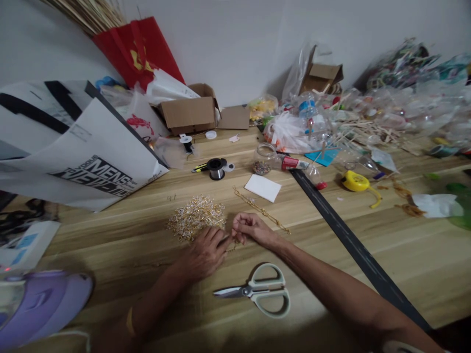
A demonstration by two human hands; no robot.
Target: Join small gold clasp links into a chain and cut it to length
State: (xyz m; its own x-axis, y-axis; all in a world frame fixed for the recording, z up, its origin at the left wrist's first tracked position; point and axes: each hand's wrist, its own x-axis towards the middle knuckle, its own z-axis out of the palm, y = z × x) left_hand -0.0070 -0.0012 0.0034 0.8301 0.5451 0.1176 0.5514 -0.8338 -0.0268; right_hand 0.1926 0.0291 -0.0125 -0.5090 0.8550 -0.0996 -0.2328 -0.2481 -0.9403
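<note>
My left hand [208, 251] rests low over the table beside a heap of gold and clear beads [196, 215], its fingers closed and pointing right. My right hand [253, 229] meets it at the fingertips in a pinch. A short bit of thin gold chain [234, 246] shows just under the left fingertips. Whatever sits inside the right pinch is too small to make out. Beyond my right hand lies a longer gold beaded chain [262, 211], stretched out on the wood. Scissors with pale handles [270, 282] lie nearer to me, blades pointing left.
A white card [263, 188], a wire spool [216, 169] and a bead jar [263, 159] stand farther back. A yellow tape measure [355, 181] lies right of a dark strip [342, 230]. Left are a paper bag [91, 152] and a purple iron [47, 304].
</note>
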